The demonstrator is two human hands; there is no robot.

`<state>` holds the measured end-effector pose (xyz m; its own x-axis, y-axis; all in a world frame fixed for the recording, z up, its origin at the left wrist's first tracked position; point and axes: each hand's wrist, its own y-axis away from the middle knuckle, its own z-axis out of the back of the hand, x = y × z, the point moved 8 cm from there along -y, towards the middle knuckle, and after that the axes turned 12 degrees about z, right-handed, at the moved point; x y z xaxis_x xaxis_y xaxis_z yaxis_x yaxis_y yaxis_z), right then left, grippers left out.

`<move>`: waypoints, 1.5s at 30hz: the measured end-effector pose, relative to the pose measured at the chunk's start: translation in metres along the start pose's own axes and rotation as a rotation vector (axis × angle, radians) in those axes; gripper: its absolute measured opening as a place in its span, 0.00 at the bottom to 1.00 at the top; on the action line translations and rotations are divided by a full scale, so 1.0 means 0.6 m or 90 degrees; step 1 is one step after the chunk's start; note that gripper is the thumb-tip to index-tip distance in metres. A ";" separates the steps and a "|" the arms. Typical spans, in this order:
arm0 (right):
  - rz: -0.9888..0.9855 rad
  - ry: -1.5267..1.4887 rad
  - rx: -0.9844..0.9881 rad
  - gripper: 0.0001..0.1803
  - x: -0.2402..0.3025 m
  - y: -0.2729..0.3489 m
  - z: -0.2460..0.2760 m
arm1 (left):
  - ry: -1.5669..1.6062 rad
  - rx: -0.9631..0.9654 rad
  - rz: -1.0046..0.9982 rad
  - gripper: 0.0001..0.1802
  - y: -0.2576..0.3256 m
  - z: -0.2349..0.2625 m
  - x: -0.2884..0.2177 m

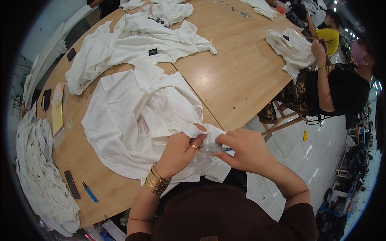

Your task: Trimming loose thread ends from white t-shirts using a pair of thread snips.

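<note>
A white garment (pixel 114 106) lies spread and crumpled over the near part of the table, its lower edge hanging toward my lap. My left hand (pixel 179 150) is closed on a bunched fold of it, thumb and fingers pinching the cloth. In my right hand (pixel 247 150) is a pair of thread snips (pixel 228 149) with a bit of blue showing between the fingers. Their silvery blades point left, against the cloth beside my left fingertips. My grip hides most of the snips, and whether the blades are apart cannot be made out.
Blue-handled snips (pixel 90 192) and a dark oblong object (pixel 72 184) lie at the table's left. White garments are heaped at the left edge (pixel 42 172) and farther back (pixel 140 44). A co-worker (pixel 341 88) sits at right, handling a white garment (pixel 285 46).
</note>
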<state>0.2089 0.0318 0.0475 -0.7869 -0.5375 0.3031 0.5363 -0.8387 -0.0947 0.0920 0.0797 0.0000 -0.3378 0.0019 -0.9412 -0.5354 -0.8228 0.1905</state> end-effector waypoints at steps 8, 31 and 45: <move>-0.071 -0.365 -0.183 0.09 -0.013 0.007 -0.058 | 0.092 -0.052 0.002 0.06 0.003 0.010 0.021; -0.073 -0.137 -0.154 0.15 -0.015 0.025 0.008 | -0.052 -0.098 0.064 0.10 -0.001 0.024 0.008; -0.121 -0.209 -0.044 0.17 -0.026 0.014 -0.024 | -0.080 -0.104 0.027 0.17 -0.001 0.018 0.002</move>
<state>0.2213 0.0320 0.0281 -0.7245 -0.3241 0.6082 0.3595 -0.9307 -0.0678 0.0834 0.0863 0.0015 -0.4572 0.0280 -0.8889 -0.3898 -0.9047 0.1720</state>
